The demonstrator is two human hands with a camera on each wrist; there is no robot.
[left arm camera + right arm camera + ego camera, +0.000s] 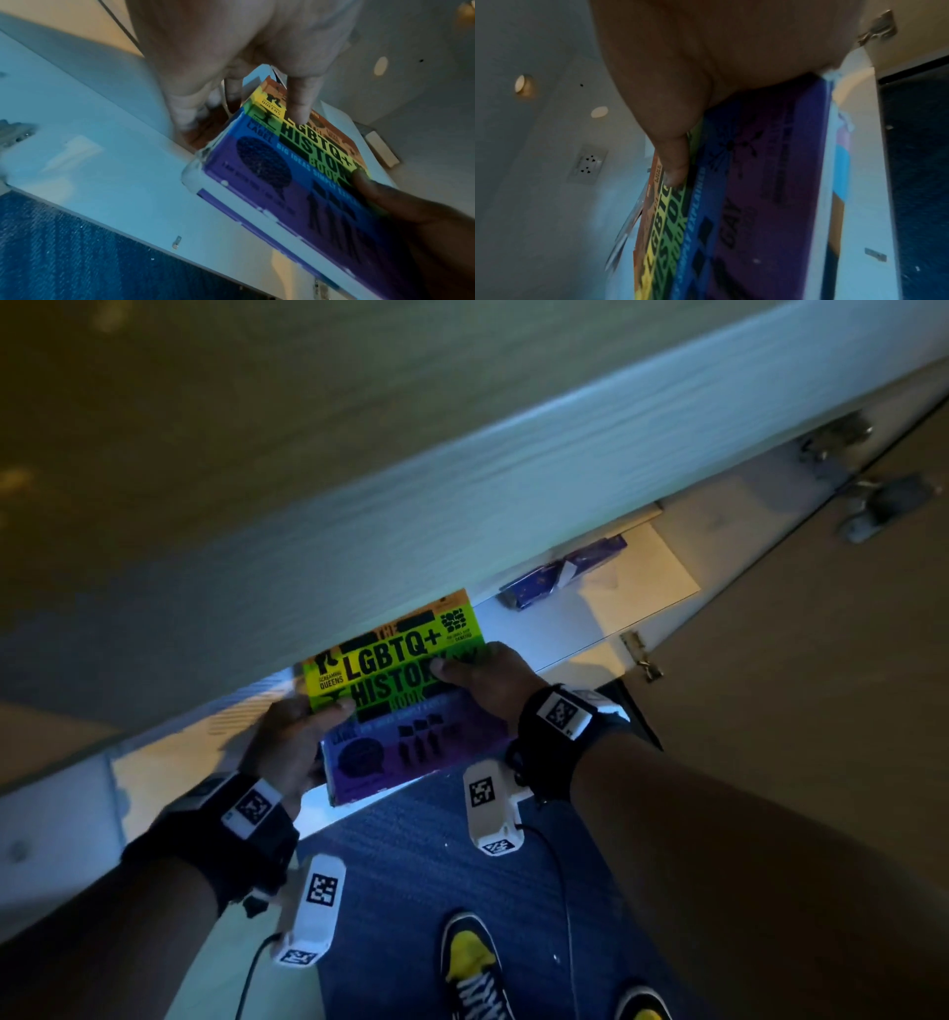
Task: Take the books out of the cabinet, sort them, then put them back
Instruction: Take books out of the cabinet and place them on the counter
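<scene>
A person's yellow-toed shoes stood on blue carpet in front of a white cabinet. Both wrists wore dark bands with white coded tags. The left hand gripped the left edge of a rainbow-striped book, thumb pressed on the cover and fingers curled underneath. The right hand clamped the book's right edge, thumb on the cover, the other fingers hidden behind it. The book, its cover reading "LGBTQ+ History Book", was held flat at the cabinet's open front, its far end under the top panel and its near end jutting past the shelf over the carpet. Deeper on the shelf, to the right and apart from it, lay a blue-purple book. The open door hung at right, its hinges blurred.
</scene>
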